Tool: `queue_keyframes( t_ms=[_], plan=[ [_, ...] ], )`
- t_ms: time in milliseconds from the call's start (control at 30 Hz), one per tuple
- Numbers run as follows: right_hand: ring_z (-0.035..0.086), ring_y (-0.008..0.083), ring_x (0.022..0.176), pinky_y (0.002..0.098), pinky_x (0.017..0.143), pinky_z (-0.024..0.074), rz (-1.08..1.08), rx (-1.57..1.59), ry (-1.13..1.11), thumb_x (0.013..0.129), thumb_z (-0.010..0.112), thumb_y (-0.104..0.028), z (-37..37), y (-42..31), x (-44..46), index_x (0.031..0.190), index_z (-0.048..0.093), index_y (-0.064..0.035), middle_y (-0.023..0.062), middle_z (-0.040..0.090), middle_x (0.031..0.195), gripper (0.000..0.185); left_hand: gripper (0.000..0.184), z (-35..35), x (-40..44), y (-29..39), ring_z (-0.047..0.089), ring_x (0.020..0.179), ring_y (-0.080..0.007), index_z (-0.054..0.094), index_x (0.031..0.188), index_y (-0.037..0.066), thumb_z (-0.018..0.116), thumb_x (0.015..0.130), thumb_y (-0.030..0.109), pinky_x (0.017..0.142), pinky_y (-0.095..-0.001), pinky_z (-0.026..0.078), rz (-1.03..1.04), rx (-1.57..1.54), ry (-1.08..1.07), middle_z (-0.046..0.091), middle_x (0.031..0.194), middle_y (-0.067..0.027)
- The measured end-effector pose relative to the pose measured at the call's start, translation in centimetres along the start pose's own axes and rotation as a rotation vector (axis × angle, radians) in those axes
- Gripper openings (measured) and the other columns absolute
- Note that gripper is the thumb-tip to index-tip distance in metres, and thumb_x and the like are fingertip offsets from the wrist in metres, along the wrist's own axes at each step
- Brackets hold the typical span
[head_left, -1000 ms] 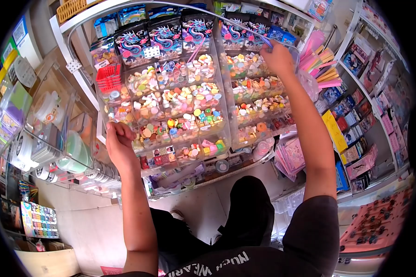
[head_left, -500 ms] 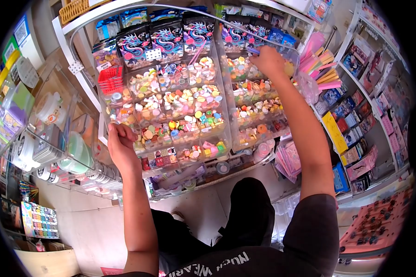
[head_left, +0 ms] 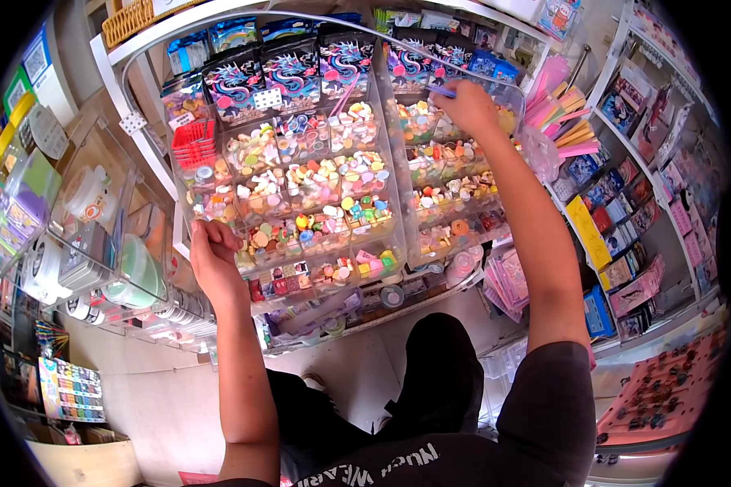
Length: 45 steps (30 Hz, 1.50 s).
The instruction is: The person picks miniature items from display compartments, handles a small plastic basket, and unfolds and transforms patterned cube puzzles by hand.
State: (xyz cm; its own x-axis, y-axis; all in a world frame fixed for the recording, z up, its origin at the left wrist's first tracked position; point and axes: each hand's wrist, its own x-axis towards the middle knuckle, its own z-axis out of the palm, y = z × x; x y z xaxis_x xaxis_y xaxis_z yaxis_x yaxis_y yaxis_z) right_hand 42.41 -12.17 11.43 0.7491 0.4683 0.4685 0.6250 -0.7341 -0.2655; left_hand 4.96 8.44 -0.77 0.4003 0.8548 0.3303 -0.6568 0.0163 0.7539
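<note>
At the back right of a clear compartment case [head_left: 402,174], my right hand [head_left: 469,107] pinches a slim purple-blue stick-like tool [head_left: 443,92]; its kind is hard to make out. Small colourful charms [head_left: 414,118] fill the compartments under that hand. My left hand [head_left: 217,253] is by the case's left front edge, its fingers curled in. Whether those fingers grip the edge or something small is hidden. A similar slim pink tool [head_left: 347,94] leans in the back middle, beside more pale charms [head_left: 353,118].
Black dragon-print packets [head_left: 292,71] stand behind the case, with red baskets [head_left: 193,144] at its left. Acrylic shelves with tubs [head_left: 134,272] flank the left side. Wrapped pink and yellow sticks [head_left: 573,122] and card racks [head_left: 617,219] border the right.
My right hand has shifted very slightly left with the purple-blue tool, which now lies at a slightly different angle. My left hand stays almost still.
</note>
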Motion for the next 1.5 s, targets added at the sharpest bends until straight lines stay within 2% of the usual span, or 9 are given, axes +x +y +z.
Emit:
queue_keyframes(
  t_ms=[167, 233, 333, 667, 733, 833, 1000, 1367, 1500],
  plan=[
    [0.068, 0.0389, 0.086, 0.047, 0.078, 0.0522, -0.012, 0.054, 0.102, 0.089, 0.066, -0.045, 0.1, 0.1, -0.3, 0.11, 0.066, -0.004, 0.0197, 0.071, 0.089, 0.046, 0.033, -0.1, 0.0, 0.1, 0.039, 0.066, -0.0139, 0.039, 0.082, 0.01, 0.039, 0.109, 0.029, 0.066, -0.0304, 0.036, -0.003, 0.005, 0.002, 0.043, 0.071, -0.0038],
    [0.067, 0.0395, 0.083, 0.0482, 0.074, 0.05, -0.232, 0.133, 0.099, 0.095, 0.061, -0.036, 0.7, 0.8, -0.5, 0.102, 0.06, -0.0038, 0.0198, 0.069, 0.085, 0.033, 0.033, -0.1, 0.0, 0.0, 0.039, 0.066, -0.0139, 0.039, 0.082, 0.009, 0.039, 0.109, 0.03, 0.066, -0.0303, 0.036, -0.006, -0.004, -0.004, 0.043, 0.071, -0.0038],
    [0.066, 0.0383, 0.08, 0.0478, 0.071, 0.0492, -0.294, 0.187, 0.066, 0.097, 0.059, -0.029, 0.2, 0.3, -1.9, 0.1, 0.058, -0.0043, 0.0194, 0.068, 0.083, 0.025, 0.033, -0.2, 0.1, -0.1, 0.039, 0.066, -0.0138, 0.039, 0.082, 0.01, 0.039, 0.108, 0.03, 0.066, -0.0303, 0.036, 0.01, 0.004, -0.009, 0.043, 0.071, -0.0039],
    [0.067, 0.0284, 0.086, 0.0389, 0.075, 0.0509, -0.525, 0.464, 0.144, 0.085, 0.076, -0.019, -0.6, -7.5, -4.6, 0.098, 0.067, -0.0054, 0.0101, 0.07, 0.094, 0.02, 0.033, 0.7, -0.4, -0.2, 0.039, 0.066, -0.0135, 0.039, 0.082, 0.01, 0.039, 0.108, 0.03, 0.065, -0.0298, 0.035, 0.023, 0.07, -0.005, 0.043, 0.07, -0.0032],
    [0.067, 0.0277, 0.09, 0.0409, 0.075, 0.051, -0.692, 0.148, 0.284, 0.083, 0.077, -0.021, -0.5, -10.4, -5.1, 0.095, 0.07, -0.0093, 0.0088, 0.071, 0.096, 0.018, 0.034, 0.8, -0.4, -0.4, 0.039, 0.066, -0.0134, 0.04, 0.082, 0.01, 0.039, 0.108, 0.03, 0.066, -0.0297, 0.035, 0.02, 0.071, 0.002, 0.043, 0.071, -0.0031],
    [0.067, 0.0286, 0.088, 0.0437, 0.074, 0.0509, -0.729, 0.189, 0.311, 0.082, 0.077, -0.023, 1.2, -13.5, -4.1, 0.095, 0.072, -0.0133, 0.0081, 0.071, 0.089, 0.017, 0.034, 1.1, -0.4, -0.3, 0.039, 0.066, -0.0135, 0.04, 0.082, 0.01, 0.04, 0.108, 0.031, 0.066, -0.0298, 0.035, 0.009, 0.054, 0.015, 0.043, 0.07, -0.0031],
    [0.069, 0.0307, 0.083, 0.0452, 0.075, 0.0523, -0.629, 0.184, 0.111, 0.083, 0.076, -0.025, 2.7, -16.6, -3.2, 0.094, 0.073, -0.0151, 0.0099, 0.073, 0.085, 0.015, 0.034, 0.5, -0.3, -0.2, 0.038, 0.066, -0.0136, 0.04, 0.082, 0.01, 0.04, 0.108, 0.03, 0.066, -0.0292, 0.034, 0.016, 0.06, 0.006, 0.043, 0.071, -0.0034],
    [0.069, 0.0334, 0.083, 0.0446, 0.073, 0.0535, -0.501, 0.155, 0.134, 0.083, 0.072, -0.017, 4.4, -16.7, -3.0, 0.093, 0.068, -0.0106, 0.0108, 0.071, 0.083, 0.012, 0.033, 0.3, -0.3, 0.1, 0.038, 0.067, -0.0131, 0.04, 0.083, 0.01, 0.043, 0.107, 0.032, 0.065, -0.0302, 0.033, 0.016, 0.066, 0.011, 0.041, 0.07, -0.0021],
    [0.067, 0.0274, 0.071, 0.0399, 0.066, 0.0507, -0.54, 0.28, 0.016, 0.082, 0.072, -0.015, 3.9, -16.8, -3.0, 0.095, 0.069, -0.0089, 0.009, 0.068, 0.076, 0.014, 0.034, 0.3, -0.4, 0.1, 0.039, 0.068, -0.0131, 0.041, 0.081, 0.009, 0.039, 0.108, 0.03, 0.066, -0.0289, 0.034, 0.021, 0.065, 0.003, 0.044, 0.074, -0.0037]
  ],
)
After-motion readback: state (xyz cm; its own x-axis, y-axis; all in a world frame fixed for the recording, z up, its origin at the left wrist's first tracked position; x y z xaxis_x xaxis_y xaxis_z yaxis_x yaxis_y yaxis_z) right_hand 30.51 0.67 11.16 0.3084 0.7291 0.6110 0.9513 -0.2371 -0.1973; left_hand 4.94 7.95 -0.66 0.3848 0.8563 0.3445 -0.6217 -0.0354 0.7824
